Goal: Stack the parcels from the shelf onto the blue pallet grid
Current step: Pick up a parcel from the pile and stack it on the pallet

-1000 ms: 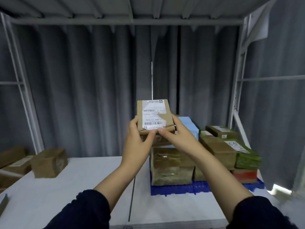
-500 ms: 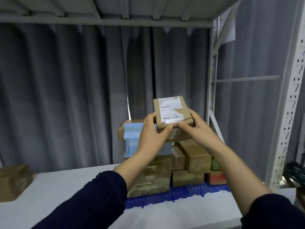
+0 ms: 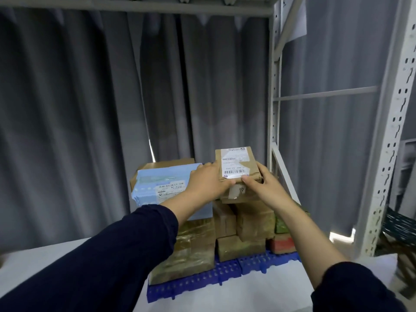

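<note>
Atop the stacked parcels on the blue pallet grid, a small brown parcel, label up, long axis running away from the body. Clasped between both hands: left hand flat against its left side, right hand cupping its right near corner, fingers curled on cardboard. Both forearms stretched forward, equally near. Just beside, left: a light blue parcel.

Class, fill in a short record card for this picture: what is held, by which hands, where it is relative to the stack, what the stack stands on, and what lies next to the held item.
held item: small brown parcel with a white label
hands: left hand and right hand, one on each side
position: at the top of the parcel stack, right part; whether it already rests there cannot be told
base: blue pallet grid
neighbour: light blue parcel, to its left
surroundings: white shelf upright, grey curtain
</note>
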